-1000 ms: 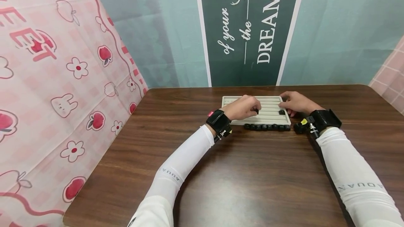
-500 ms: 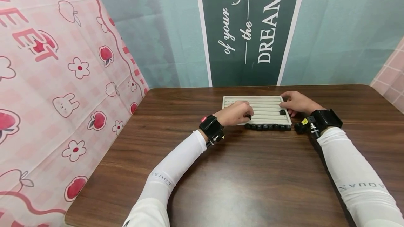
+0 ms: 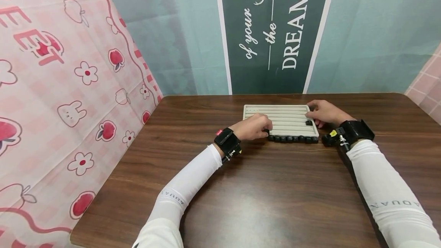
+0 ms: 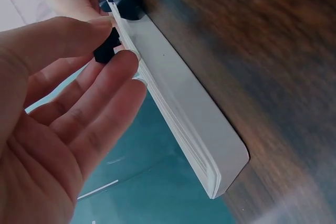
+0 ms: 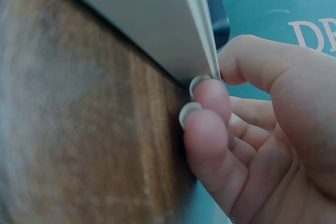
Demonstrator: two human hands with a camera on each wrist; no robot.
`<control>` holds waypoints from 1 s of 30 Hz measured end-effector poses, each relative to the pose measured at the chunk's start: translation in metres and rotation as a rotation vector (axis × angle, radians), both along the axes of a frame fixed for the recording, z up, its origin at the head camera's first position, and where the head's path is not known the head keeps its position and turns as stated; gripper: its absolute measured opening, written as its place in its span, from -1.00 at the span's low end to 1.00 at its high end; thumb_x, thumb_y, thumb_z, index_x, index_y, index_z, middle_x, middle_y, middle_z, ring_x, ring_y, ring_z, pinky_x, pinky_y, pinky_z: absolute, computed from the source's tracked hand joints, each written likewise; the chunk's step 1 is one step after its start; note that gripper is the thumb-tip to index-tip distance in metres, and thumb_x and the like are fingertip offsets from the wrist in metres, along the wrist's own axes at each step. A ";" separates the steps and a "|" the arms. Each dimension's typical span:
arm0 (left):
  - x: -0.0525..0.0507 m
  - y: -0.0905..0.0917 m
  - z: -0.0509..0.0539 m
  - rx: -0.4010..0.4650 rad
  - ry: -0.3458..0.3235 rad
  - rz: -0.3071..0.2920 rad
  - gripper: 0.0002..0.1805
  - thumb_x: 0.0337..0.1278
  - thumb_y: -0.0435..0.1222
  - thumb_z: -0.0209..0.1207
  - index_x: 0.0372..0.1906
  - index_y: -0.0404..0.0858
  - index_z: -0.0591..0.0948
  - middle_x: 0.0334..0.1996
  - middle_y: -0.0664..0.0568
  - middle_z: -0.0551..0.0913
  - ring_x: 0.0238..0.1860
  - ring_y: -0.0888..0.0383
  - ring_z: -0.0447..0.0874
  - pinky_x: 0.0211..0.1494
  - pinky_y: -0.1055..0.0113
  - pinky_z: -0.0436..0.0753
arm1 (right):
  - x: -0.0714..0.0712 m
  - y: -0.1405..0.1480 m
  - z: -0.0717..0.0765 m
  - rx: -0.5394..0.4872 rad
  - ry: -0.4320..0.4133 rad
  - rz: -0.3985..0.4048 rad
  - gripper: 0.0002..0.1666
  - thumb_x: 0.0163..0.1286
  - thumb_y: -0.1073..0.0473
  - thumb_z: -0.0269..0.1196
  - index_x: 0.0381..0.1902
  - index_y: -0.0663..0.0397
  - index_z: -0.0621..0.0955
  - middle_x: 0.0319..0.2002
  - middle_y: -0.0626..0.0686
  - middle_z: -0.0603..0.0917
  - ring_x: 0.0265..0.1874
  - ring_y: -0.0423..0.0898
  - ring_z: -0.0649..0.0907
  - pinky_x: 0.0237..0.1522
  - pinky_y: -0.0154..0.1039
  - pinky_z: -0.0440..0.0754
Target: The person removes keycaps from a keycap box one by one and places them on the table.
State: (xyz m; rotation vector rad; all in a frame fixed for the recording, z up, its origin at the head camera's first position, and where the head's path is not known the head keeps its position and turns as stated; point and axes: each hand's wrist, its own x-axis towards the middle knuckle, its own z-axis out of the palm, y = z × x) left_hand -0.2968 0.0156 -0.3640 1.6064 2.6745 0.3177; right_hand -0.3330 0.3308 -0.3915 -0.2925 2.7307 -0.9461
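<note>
A cream tray with raised parallel ridges lies near the table's far edge. My left hand is at the tray's near left part and pinches a small black keycap between thumb and fingertips, close to the rim. Along the tray's near edge runs a row of several black keycaps, just right of that hand. One more keycap sits on the tray at the right. My right hand grips the tray's right edge, thumb over the rim and fingers against the outer side.
The brown wooden table extends toward me and to both sides. A teal curtain with a dark printed panel hangs behind it, and a pink patterned cloth hangs on the left. Both wrists wear black camera straps.
My left hand has moved left and toward me across the tray, carrying the keycap down to the near edge beside the row. The right hand keeps its place.
</note>
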 end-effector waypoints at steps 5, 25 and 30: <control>0.001 0.001 0.002 -0.020 -0.006 0.000 -0.88 0.15 -0.35 0.23 -0.23 -0.19 0.71 -0.28 0.13 0.69 -0.25 0.32 0.55 -0.10 0.50 0.53 | 0.000 0.001 0.000 -0.004 0.000 -0.004 -0.29 0.42 0.12 0.12 0.34 0.45 0.19 -0.55 0.06 0.52 -0.67 -0.12 0.56 -0.57 -0.19 0.60; 0.010 -0.001 -0.006 -0.082 -0.036 0.009 -0.89 0.15 -0.35 0.25 -0.21 -0.21 0.68 -0.23 0.11 0.66 -0.25 0.31 0.52 -0.15 0.52 0.53 | -0.003 0.003 -0.005 -0.021 -0.004 -0.013 -0.28 0.41 0.10 0.13 0.34 0.45 0.19 -0.54 0.05 0.51 -0.68 -0.12 0.55 -0.57 -0.19 0.61; 0.010 0.000 -0.007 -0.087 -0.037 0.004 -0.92 0.16 -0.35 0.24 -0.24 -0.22 0.66 -0.29 0.11 0.61 -0.31 0.30 0.43 -0.20 0.52 0.48 | -0.001 0.002 -0.004 -0.030 -0.002 -0.011 -0.29 0.41 0.11 0.12 0.34 0.43 0.19 -0.54 0.06 0.52 -0.67 -0.12 0.56 -0.56 -0.18 0.61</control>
